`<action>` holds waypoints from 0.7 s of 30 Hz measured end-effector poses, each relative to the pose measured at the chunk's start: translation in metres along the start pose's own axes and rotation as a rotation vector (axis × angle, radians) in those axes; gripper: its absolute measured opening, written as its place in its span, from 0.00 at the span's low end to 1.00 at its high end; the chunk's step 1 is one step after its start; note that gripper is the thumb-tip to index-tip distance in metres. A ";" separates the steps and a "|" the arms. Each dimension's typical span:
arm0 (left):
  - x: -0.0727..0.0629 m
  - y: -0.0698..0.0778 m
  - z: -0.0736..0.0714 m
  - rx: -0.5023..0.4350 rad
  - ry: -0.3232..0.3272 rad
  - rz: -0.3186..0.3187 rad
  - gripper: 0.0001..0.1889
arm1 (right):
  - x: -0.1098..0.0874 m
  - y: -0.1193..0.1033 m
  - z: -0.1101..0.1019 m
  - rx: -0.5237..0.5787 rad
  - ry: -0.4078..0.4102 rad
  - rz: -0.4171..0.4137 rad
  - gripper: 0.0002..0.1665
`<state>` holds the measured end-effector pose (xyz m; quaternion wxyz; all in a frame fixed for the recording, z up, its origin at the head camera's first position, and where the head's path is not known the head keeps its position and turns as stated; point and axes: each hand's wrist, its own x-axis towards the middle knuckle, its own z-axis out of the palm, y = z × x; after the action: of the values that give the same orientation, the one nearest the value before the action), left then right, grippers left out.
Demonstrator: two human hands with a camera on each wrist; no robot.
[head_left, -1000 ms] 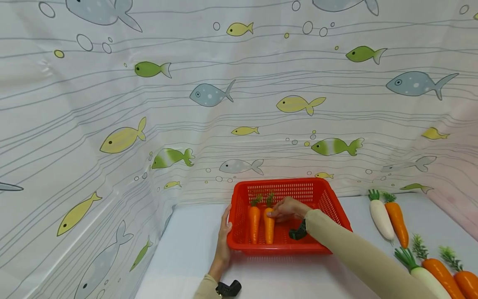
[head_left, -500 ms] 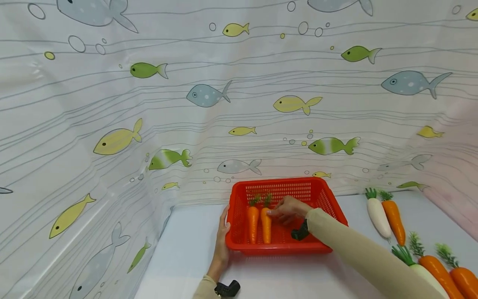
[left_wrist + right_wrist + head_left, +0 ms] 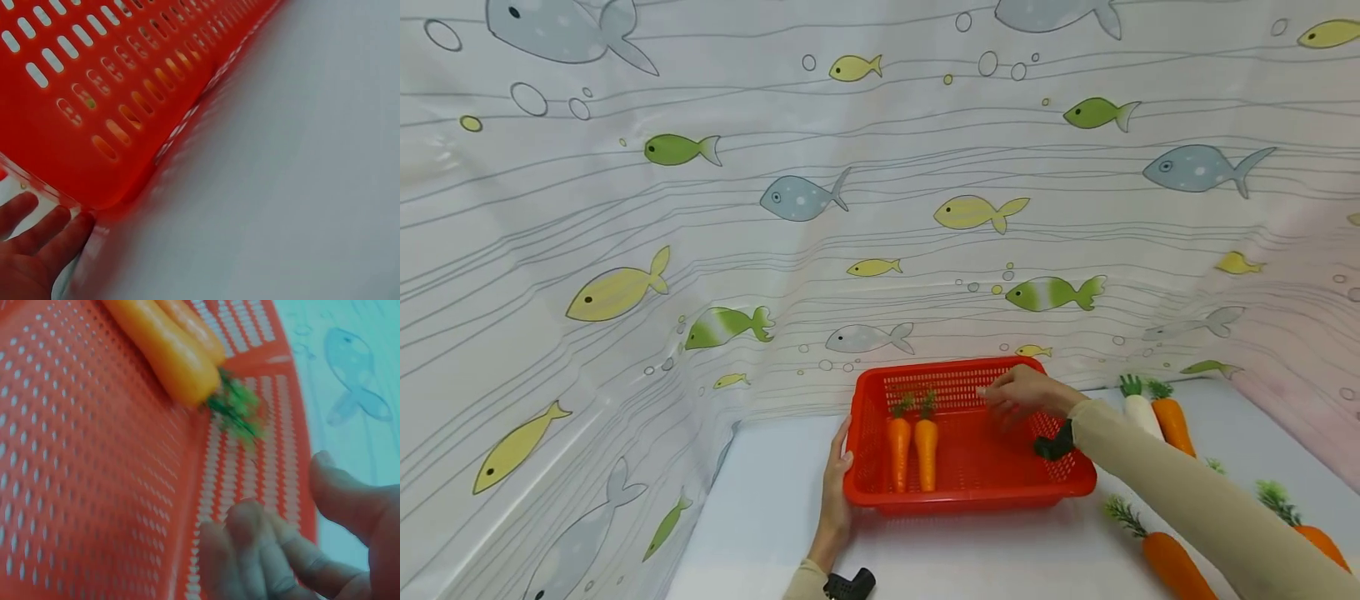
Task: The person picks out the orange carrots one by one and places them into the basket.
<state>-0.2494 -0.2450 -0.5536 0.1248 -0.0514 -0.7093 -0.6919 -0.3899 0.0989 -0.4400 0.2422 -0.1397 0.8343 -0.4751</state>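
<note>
Two carrots [image 3: 927, 450] lay at left in the basket [image 3: 970, 501], filling apparently underway; left hand [image 3: 835, 487], fingers extended, touched its side; right hand [image 3: 1022, 392], loosely parted, held nothing; reaching right seemed called for.

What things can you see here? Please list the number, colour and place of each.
Basket: one, red, on the table
Carrots inside: two, orange, basket's left part
Carrots outside: three visible, orange, table's right side
Radish: one visible, white, beside the farthest of these
Green tuft: one, green, same side, its body hidden
Table: one, white, under the basket
Backdrop with fish: at least one, white, around the table
Wrist devices: two, black, one per wrist
Sleeves: two, beige, on both arms
Left hand: one, at the basket's left side
Right hand: one, above the basket's right part, holding nothing
</note>
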 end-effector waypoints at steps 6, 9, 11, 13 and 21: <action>0.002 0.001 -0.001 0.025 -0.005 0.001 0.30 | -0.025 -0.004 -0.039 -0.027 0.099 -0.063 0.33; 0.001 0.001 -0.001 0.028 -0.005 -0.001 0.30 | -0.041 -0.002 -0.060 -0.050 0.150 -0.074 0.34; 0.001 0.000 -0.002 0.033 -0.003 -0.003 0.29 | -0.053 0.002 -0.074 -0.080 0.186 -0.074 0.36; 0.000 0.000 -0.002 0.042 -0.003 -0.005 0.29 | -0.065 0.009 -0.087 -0.110 0.220 -0.066 0.37; 0.001 0.002 -0.001 0.032 -0.025 0.025 0.30 | -0.098 0.061 -0.129 -0.337 0.404 0.069 0.40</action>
<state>-0.2501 -0.2461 -0.5512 0.1253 -0.0667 -0.7209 -0.6783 -0.3769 0.2687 -0.4100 0.0599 -0.0518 0.9374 -0.3390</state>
